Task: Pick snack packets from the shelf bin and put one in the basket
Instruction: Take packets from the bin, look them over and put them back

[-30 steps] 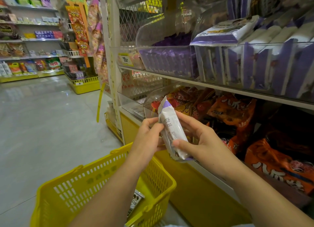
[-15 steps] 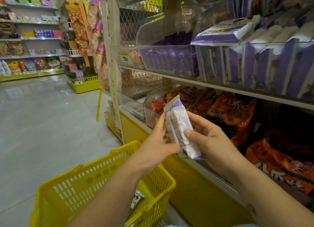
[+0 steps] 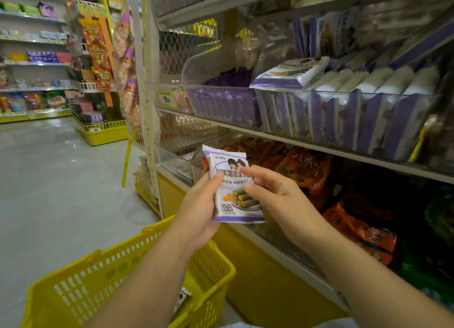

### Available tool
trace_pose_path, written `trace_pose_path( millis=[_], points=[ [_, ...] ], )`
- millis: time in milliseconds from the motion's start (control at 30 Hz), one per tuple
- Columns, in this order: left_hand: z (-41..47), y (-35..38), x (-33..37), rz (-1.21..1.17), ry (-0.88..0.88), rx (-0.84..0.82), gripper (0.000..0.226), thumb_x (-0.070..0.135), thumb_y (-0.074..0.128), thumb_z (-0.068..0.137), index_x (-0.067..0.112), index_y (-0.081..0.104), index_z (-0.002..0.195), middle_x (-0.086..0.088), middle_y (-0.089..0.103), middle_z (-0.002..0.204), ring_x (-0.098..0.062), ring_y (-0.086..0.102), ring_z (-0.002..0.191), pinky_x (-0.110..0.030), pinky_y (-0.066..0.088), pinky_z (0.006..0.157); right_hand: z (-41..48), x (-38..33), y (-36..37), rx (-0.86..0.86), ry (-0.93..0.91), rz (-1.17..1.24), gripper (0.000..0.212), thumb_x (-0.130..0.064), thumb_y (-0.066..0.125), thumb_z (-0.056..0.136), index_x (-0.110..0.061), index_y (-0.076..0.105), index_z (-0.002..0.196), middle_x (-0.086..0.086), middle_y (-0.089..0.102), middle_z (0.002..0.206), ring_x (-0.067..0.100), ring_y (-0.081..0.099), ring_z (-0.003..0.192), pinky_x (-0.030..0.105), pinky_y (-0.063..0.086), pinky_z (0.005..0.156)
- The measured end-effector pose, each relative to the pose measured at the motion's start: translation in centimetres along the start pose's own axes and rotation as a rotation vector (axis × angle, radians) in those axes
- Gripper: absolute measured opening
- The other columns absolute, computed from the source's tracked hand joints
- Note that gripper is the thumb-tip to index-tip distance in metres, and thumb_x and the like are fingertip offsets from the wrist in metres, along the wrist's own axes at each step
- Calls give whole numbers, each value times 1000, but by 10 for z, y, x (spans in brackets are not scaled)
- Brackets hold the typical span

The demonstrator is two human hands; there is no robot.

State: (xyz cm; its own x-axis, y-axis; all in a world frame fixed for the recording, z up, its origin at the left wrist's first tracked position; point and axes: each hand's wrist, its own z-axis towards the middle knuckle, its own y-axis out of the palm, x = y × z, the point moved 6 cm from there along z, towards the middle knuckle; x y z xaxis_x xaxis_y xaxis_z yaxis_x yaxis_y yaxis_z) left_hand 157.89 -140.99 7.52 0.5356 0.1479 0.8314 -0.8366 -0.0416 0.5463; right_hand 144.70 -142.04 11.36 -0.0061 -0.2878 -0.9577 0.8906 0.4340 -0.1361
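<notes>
The left hand [image 3: 199, 212] wraps the left edge of a snack packet [image 3: 232, 192], fingers curled behind it and fingertips on its printed front. The right hand [image 3: 277, 200] pinches the opposite edge between thumb and forefinger, its other fingers loosely bent and clear of the wrapper. The packet stands upright between them, face toward the camera, in front of the lower shelf and above the far corner of the yellow basket [image 3: 86, 286]. It looks light, with a thin, glossy, crinkly film that is probably slippery. The rolls inside are likely brittle, so a gentle hold at the flat sealed edges suits it better than a squeeze across the middle. More of the same packets fill the clear bin [image 3: 344, 121] on the shelf above.
</notes>
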Motion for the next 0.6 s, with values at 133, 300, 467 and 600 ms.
trace_pose_path(
  millis=[133,300,467,600],
  points=[
    [-5,19,10,17,93,110,28,20,42,102,10,60,121,-17,74,104,-32,73,87,-43,62,69,-26,-20,-16,-49,-41,-55,53,-5,68,85,-32,52,128,-5,68,115,6,66,104,22,55,82],
    [-8,65,39,135,225,95,23,23,44,102,22,66,109,-6,77,95,-26,75,83,-34,59,59,-49,-70,-27,-70,-162,-362,67,-11,76,79,-36,47,134,-16,62,122,-2,63,105,18,51,91],
    [1,130,80,330,311,-29,26,23,44,102,25,69,100,-3,77,98,-26,73,91,-41,57,77,-50,-155,-69,52,-291,-605,44,-28,78,76,-30,62,117,-14,70,103,-3,66,88,18,52,83],
    [17,183,108,658,425,-139,31,24,51,99,35,66,74,17,65,76,-7,60,76,-22,46,76,-36,-207,-113,109,-278,-809,33,-44,76,71,-29,65,100,-4,68,89,3,58,72,29,48,71]
  ],
)
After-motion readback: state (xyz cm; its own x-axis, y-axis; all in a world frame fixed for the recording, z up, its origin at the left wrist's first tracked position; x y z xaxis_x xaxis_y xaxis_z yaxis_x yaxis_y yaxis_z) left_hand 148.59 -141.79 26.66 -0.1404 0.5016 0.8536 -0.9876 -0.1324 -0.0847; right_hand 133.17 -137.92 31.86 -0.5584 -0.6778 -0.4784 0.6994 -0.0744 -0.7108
